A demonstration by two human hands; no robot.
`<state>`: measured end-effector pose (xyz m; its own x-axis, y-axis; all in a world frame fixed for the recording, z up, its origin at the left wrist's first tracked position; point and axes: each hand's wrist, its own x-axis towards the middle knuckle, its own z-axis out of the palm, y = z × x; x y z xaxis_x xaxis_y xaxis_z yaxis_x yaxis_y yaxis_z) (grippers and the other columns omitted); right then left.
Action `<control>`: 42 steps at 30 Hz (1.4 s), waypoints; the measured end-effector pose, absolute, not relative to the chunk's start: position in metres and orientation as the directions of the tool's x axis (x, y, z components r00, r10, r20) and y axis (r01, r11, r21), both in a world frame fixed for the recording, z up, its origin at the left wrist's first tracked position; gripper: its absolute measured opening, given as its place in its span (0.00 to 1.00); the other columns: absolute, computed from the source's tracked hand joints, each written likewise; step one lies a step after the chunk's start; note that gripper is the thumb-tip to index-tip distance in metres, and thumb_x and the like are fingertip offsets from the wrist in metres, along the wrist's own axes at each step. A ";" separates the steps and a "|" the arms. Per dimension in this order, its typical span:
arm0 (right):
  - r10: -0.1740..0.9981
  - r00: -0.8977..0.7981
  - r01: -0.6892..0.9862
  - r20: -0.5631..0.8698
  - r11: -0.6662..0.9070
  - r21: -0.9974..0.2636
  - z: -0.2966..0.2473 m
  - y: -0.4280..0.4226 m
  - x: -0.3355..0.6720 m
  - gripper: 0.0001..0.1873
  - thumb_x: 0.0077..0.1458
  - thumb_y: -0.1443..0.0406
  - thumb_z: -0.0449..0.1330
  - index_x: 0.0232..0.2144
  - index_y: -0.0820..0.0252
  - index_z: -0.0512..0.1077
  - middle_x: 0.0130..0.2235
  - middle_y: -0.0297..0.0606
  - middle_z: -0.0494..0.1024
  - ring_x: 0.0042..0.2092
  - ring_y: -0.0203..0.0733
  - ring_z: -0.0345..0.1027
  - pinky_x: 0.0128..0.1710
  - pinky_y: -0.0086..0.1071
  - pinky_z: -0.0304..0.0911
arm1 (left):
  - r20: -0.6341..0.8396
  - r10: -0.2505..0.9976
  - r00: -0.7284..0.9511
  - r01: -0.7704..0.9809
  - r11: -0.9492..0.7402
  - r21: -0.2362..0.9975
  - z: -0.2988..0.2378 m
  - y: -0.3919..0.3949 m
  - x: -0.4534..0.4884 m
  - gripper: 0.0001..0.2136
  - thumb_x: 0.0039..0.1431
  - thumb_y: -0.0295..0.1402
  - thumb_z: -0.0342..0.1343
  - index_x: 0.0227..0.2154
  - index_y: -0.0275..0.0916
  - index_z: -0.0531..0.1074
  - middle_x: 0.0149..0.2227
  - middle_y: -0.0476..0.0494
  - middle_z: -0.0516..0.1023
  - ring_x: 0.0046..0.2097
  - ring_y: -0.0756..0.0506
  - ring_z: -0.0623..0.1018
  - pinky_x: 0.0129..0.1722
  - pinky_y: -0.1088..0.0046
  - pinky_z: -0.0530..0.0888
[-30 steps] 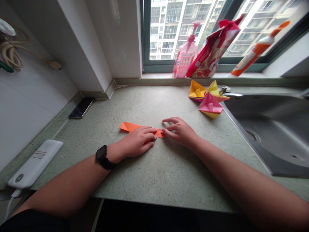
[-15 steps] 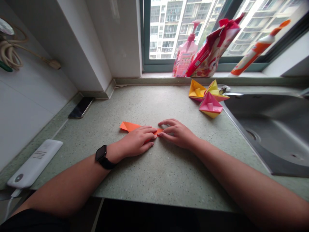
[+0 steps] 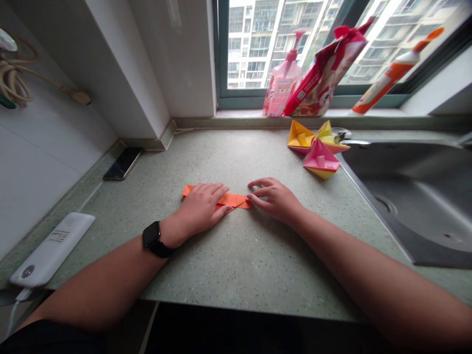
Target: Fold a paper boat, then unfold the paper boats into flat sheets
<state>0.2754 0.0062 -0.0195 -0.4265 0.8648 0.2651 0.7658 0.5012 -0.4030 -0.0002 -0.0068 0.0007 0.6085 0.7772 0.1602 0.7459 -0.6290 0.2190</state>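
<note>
A flat folded orange paper (image 3: 232,200) lies on the speckled green counter (image 3: 239,255). My left hand (image 3: 201,206), with a black watch on its wrist, rests palm down on the paper's left half, fingers stretched out flat. My right hand (image 3: 275,199) sits at the paper's right tip, its fingertips pressing on that end with the fingers slightly curled and apart. Neither hand lifts the paper.
Three folded paper shapes in yellow and pink (image 3: 319,147) sit by the steel sink (image 3: 413,196) at the right. A pink pump bottle (image 3: 282,83), a red pouch (image 3: 320,73) and an orange bottle (image 3: 391,78) stand on the sill. A phone (image 3: 123,163) and a white power bank (image 3: 51,248) lie at the left.
My left hand slid left along the orange paper, uncovering its middle. My right hand drew back slightly to the paper's right tip.
</note>
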 end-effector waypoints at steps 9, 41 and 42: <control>0.915 -0.291 0.912 0.278 0.353 -0.208 -0.035 0.010 0.278 0.22 0.71 0.52 0.57 0.60 0.53 0.77 0.65 0.51 0.75 0.66 0.67 0.66 0.66 0.64 0.63 | 0.148 0.778 0.611 0.754 -0.628 0.193 0.002 -0.003 -0.004 0.24 0.64 0.52 0.63 0.54 0.39 0.77 0.62 0.32 0.78 0.60 0.30 0.76 0.60 0.48 0.74; 0.789 -0.536 0.723 0.300 0.612 -0.321 -0.029 0.006 0.274 0.18 0.66 0.57 0.65 0.56 0.49 0.78 0.62 0.47 0.78 0.65 0.57 0.70 0.66 0.58 0.66 | 0.308 0.692 0.653 0.610 -0.721 0.328 0.004 -0.012 0.004 0.10 0.74 0.32 0.53 0.42 0.41 0.80 0.41 0.43 0.85 0.42 0.44 0.83 0.43 0.67 0.77; 0.782 -0.536 0.709 0.318 0.622 -0.333 -0.029 0.007 0.274 0.15 0.67 0.58 0.65 0.55 0.48 0.79 0.61 0.45 0.79 0.63 0.55 0.72 0.65 0.56 0.68 | 0.311 0.689 0.654 0.602 -0.724 0.338 0.003 -0.012 0.003 0.09 0.73 0.32 0.54 0.43 0.41 0.80 0.42 0.44 0.86 0.43 0.43 0.83 0.44 0.67 0.77</control>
<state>0.2737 0.0066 -0.0285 -0.5363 0.7817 0.3181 0.7087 0.6218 -0.3333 0.0034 -0.0117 0.0026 0.6544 0.6891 0.3113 0.6017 -0.7239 0.3375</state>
